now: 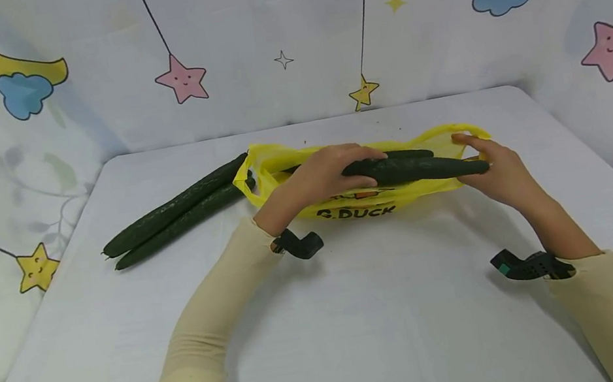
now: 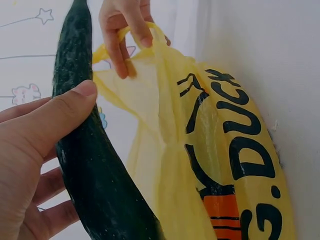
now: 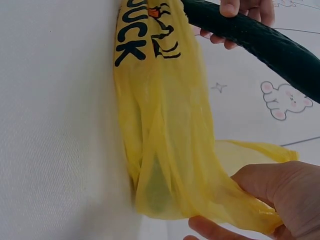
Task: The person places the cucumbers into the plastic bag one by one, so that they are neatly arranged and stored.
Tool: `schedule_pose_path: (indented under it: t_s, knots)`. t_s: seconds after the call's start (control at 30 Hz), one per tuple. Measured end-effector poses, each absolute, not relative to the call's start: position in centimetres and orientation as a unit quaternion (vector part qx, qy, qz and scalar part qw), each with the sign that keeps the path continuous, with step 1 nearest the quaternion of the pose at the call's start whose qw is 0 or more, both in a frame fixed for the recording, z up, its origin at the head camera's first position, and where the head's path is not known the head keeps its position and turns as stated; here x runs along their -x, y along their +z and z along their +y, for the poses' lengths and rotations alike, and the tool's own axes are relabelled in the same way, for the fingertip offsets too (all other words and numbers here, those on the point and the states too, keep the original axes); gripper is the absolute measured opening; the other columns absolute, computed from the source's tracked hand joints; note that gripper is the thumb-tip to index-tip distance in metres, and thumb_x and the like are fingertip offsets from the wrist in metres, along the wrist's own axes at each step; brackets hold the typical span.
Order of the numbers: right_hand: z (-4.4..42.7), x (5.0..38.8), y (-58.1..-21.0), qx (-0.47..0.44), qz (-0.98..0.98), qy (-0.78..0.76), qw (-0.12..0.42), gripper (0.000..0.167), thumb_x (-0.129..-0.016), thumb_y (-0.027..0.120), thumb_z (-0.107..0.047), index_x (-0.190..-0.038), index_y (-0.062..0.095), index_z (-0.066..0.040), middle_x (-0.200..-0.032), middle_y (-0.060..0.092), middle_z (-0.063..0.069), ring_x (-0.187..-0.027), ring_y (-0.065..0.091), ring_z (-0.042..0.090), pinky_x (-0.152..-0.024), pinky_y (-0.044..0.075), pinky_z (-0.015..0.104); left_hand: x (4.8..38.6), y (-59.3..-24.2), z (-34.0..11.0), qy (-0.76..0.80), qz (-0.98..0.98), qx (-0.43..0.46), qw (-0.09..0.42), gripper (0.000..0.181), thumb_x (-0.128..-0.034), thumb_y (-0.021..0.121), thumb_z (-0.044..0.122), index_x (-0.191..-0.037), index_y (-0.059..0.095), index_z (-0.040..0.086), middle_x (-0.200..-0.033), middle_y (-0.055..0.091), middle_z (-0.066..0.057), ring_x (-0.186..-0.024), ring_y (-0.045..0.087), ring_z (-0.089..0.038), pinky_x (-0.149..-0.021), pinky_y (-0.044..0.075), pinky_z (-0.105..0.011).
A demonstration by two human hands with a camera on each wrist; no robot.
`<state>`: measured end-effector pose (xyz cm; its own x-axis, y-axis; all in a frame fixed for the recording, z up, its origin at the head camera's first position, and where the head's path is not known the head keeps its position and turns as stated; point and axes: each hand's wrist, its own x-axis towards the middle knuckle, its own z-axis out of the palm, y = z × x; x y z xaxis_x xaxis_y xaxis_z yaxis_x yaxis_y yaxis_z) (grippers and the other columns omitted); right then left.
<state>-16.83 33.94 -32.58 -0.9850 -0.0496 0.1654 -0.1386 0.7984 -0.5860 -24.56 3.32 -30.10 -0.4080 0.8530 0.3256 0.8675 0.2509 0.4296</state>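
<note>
My left hand [image 1: 319, 176] grips a long dark green cucumber [image 1: 416, 168], thumb on one side and fingers round the other. The cucumber lies across the mouth of a yellow plastic bag [image 1: 436, 185] printed with "G.DUCK". At the bag's right end, my right hand [image 1: 497, 172] pinches its thin plastic [image 3: 240, 210] between thumb and fingers. Behind the gripped cucumber, another cucumber [image 1: 410, 153] shows partly within the bag; the rest of it is hidden. The left wrist view shows the held cucumber [image 2: 95, 165] close up beside the bag's printed side.
Two more cucumbers [image 1: 184, 207] lie side by side on the white tabletop [image 1: 372, 313], their right ends against the bag's left handle. A cloth backdrop [image 1: 234, 23] with moons and stars stands behind the table. Each wrist wears a black strap mount [image 1: 299, 245].
</note>
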Motion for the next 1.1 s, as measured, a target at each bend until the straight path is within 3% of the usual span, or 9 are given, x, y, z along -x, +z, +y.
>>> schedule_pose_path:
  t_s: [0.1,0.23,0.5,0.77,1.1]
  knots:
    - [34.0,16.8,-32.6,-0.065,-0.944,0.312,0.085,0.062,-0.089,0.065,-0.002,-0.146,0.041,0.001,-0.137,0.049,0.03,-0.093,0.057,0.039,-0.067,0.041,0.014,24.9,-30.4,3.5,-0.301,-0.775,0.555,0.027,0.045,-0.0897,0.072,0.02,-0.13,0.061,0.005,-0.126,0.064,-0.007,-0.114,0.06,-0.016,-0.099,0.043,-0.022]
    - [34.0,16.7,-32.5,-0.076,-0.943,0.309,0.096,0.058,-0.09,0.065,-0.005,-0.143,0.043,0.004,-0.138,0.049,0.03,-0.09,0.055,0.037,-0.062,0.035,0.004,25.2,-30.8,3.9,-0.313,-0.771,0.555,0.022,0.045,-0.0902,0.071,0.021,-0.131,0.06,0.005,-0.129,0.063,-0.007,-0.117,0.058,-0.015,-0.101,0.041,-0.021]
    - [34.0,16.9,-32.4,-0.039,-0.952,0.296,0.061,0.068,-0.086,0.067,0.001,-0.148,0.039,-0.002,-0.144,0.043,0.028,-0.097,0.056,0.043,-0.066,0.038,0.009,25.4,-31.9,3.9,-0.273,-0.797,0.539,0.005,0.046,-0.0907,0.071,0.024,-0.132,0.06,0.007,-0.132,0.062,-0.006,-0.12,0.058,-0.018,-0.102,0.042,-0.024]
    - [34.2,16.7,-32.5,-0.062,-0.951,0.288,0.091,0.058,-0.09,0.065,-0.008,-0.144,0.044,0.001,-0.139,0.049,0.028,-0.083,0.052,0.034,-0.061,0.038,0.013,26.0,-32.1,4.3,-0.239,-0.838,0.489,-0.041,0.047,-0.0954,0.065,0.028,-0.138,0.055,0.011,-0.139,0.056,-0.005,-0.128,0.052,-0.018,-0.106,0.039,-0.027]
    - [34.1,16.6,-32.0,-0.04,-0.953,0.29,0.08,0.059,-0.09,0.063,-0.009,-0.146,0.043,-0.002,-0.137,0.048,0.03,-0.083,0.05,0.034,-0.059,0.039,0.015,26.5,-32.8,5.4,-0.157,-0.878,0.449,-0.054,0.048,-0.0972,0.06,0.035,-0.141,0.053,0.016,-0.139,0.057,-0.003,-0.121,0.057,-0.017,-0.099,0.046,-0.031]
